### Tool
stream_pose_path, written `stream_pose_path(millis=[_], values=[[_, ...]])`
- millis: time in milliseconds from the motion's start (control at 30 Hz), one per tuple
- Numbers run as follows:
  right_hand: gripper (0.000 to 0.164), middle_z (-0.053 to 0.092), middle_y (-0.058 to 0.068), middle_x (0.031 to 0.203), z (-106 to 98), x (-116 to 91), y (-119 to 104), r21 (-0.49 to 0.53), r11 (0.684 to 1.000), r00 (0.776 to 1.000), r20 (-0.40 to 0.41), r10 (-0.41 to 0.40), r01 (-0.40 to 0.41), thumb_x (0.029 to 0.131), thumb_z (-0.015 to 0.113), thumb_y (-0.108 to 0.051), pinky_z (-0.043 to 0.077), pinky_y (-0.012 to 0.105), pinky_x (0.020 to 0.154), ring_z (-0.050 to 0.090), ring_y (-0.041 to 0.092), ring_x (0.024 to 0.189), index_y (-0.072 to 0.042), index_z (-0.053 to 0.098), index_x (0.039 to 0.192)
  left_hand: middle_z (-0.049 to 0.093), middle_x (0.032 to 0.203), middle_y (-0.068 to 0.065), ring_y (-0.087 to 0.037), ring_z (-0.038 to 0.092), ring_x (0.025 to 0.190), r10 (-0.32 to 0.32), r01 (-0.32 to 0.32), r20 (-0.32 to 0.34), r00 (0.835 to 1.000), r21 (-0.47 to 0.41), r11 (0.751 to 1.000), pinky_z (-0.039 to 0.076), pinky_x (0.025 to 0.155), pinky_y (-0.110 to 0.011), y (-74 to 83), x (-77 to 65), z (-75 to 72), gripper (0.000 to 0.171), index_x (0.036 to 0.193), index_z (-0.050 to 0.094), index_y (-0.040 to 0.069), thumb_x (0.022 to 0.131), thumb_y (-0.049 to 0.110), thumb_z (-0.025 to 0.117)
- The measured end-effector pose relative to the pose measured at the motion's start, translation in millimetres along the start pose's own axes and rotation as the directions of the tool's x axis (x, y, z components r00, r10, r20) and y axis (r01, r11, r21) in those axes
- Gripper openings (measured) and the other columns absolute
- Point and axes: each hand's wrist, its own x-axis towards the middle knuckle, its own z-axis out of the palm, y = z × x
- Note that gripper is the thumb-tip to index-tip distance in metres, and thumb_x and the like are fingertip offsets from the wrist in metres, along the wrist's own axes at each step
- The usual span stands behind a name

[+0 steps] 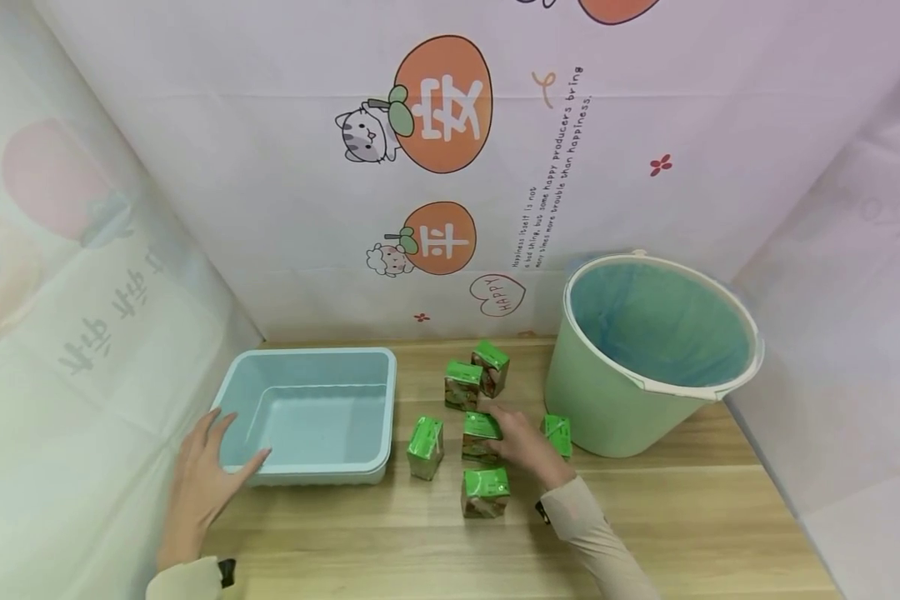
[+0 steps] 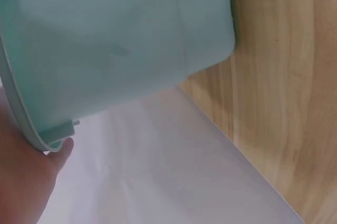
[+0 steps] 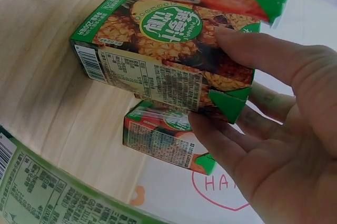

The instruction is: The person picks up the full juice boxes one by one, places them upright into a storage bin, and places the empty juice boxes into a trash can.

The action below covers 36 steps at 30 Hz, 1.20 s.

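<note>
My right hand [image 1: 525, 446] grips a pineapple juice box [image 3: 168, 45] by its upper end, thumb on one face and fingers on the opposite side. In the head view that juice box stands among several others with green tops. Close around it are juice boxes at the back [image 1: 463, 386], on the left [image 1: 425, 448] and in front [image 1: 485, 494]. My left hand [image 1: 204, 475], fingers and thumb spread, is at the near left corner of a light blue basin [image 1: 392, 408]. The left wrist view shows the basin's outer wall [image 2: 116, 40] and the hand at its rim.
A tall pale green bucket [image 1: 615, 417] stands at the back right, with one juice box [image 1: 557, 433] against its left side. Patterned cloth [image 1: 300, 192] hangs along the back and sides of the wooden table [image 1: 345, 542].
</note>
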Motion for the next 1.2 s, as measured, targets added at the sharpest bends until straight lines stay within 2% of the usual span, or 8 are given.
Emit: stream_pose_path(millis=[300, 433, 567, 667, 800, 900, 1033, 1200], values=[[0.053, 0.069, 0.027, 0.128, -0.7, 0.4, 4.0, 0.045, 0.999, 0.999, -0.048, -0.026, 0.028, 0.083, 0.086, 0.005, 0.058, 0.054, 0.097, 0.069, 0.042, 0.117, 0.008, 0.066, 0.131, 0.032, 0.162, -0.034, -0.064, 0.035, 0.138, -0.041, 0.043, 0.102, 0.994, -0.012, 0.999, 0.034, 0.101, -0.078, 0.1, -0.4, -5.8, 0.095, 0.149, 0.050, 0.000, 0.078, 0.046, 0.091], [0.052, 0.072, 0.028, 0.120, -3.4, 0.0, 3.2, 0.030, 0.998, 0.995, -0.088, -0.054, 0.057, 0.083, 0.087, 0.004, 0.062, 0.050, 0.087, 0.074, 0.037, 0.094, 0.009, 0.066, 0.131, 0.029, 0.164, -0.033, -0.063, 0.033, 0.140, -0.049, 0.051, 0.130, 0.990, -0.017, 0.999, 0.034, 0.102, -0.078, 0.0, -0.4, -5.8, 0.097, 0.151, 0.049, 0.002, 0.077, 0.047, 0.092], [0.052, 0.071, 0.028, 0.121, -10.7, 3.4, -2.8, 0.015, 0.996, 0.988, -0.131, -0.085, 0.088, 0.082, 0.088, 0.003, 0.062, 0.049, 0.089, 0.074, 0.038, 0.098, 0.009, 0.066, 0.129, 0.028, 0.164, -0.033, -0.063, 0.032, 0.142, -0.049, 0.052, 0.125, 0.991, -0.023, 0.998, 0.034, 0.102, -0.079, -1.2, -1.3, -6.2, 0.097, 0.151, 0.049, 0.002, 0.077, 0.046, 0.092], [0.050, 0.070, 0.027, 0.124, -21.1, 7.1, -13.1, -0.002, 0.995, 0.983, -0.155, -0.102, 0.103, 0.082, 0.090, -0.001, 0.061, 0.050, 0.091, 0.072, 0.039, 0.107, 0.008, 0.068, 0.126, 0.026, 0.165, -0.034, -0.063, 0.030, 0.143, -0.052, 0.056, 0.130, 0.990, -0.028, 0.998, 0.033, 0.102, -0.081, -2.8, -2.1, -7.0, 0.097, 0.152, 0.047, 0.002, 0.078, 0.047, 0.092], [0.048, 0.073, 0.024, 0.118, -36.9, 10.8, -32.0, -0.001, 0.993, 0.982, -0.151, -0.115, 0.116, 0.084, 0.090, -0.007, 0.063, 0.047, 0.085, 0.072, 0.029, 0.074, 0.004, 0.071, 0.126, 0.025, 0.166, -0.034, -0.063, 0.028, 0.144, -0.049, 0.054, 0.150, 0.987, -0.026, 0.998, 0.032, 0.102, -0.082, -3.0, -1.0, -9.1, 0.099, 0.153, 0.046, 0.002, 0.077, 0.047, 0.092], [0.048, 0.074, 0.021, 0.119, -46.7, 12.7, -48.4, 0.016, 0.991, 0.980, -0.149, -0.130, 0.134, 0.085, 0.090, -0.010, 0.063, 0.046, 0.085, 0.073, 0.026, 0.076, 0.003, 0.071, 0.127, 0.024, 0.166, -0.034, -0.063, 0.027, 0.144, -0.048, 0.052, 0.168, 0.985, -0.021, 0.998, 0.032, 0.102, -0.082, -3.3, -0.1, -9.9, 0.101, 0.153, 0.046, 0.002, 0.075, 0.046, 0.093], [0.046, 0.075, 0.016, 0.121, -57.6, 16.5, -74.6, 0.016, 0.984, 0.973, -0.154, -0.170, 0.175, 0.086, 0.090, -0.012, 0.063, 0.045, 0.085, 0.074, 0.028, 0.100, 0.000, 0.073, 0.127, 0.022, 0.167, -0.033, -0.063, 0.026, 0.145, -0.055, 0.059, 0.182, 0.982, -0.015, 0.998, 0.033, 0.100, -0.082, -4.7, -1.3, -9.5, 0.101, 0.154, 0.046, 0.003, 0.076, 0.046, 0.093], [0.043, 0.076, 0.011, 0.114, -68.4, 22.1, -105.9, 0.008, 0.972, 0.961, -0.155, -0.231, 0.235, 0.086, 0.090, -0.014, 0.061, 0.039, 0.081, 0.071, 0.021, 0.095, -0.001, 0.073, 0.124, 0.024, 0.166, -0.033, -0.063, 0.028, 0.144, -0.044, 0.047, 0.165, 0.985, -0.011, 0.999, 0.034, 0.099, -0.082, -5.3, -2.6, -8.7, 0.101, 0.152, 0.048, 0.003, 0.075, 0.047, 0.094]])
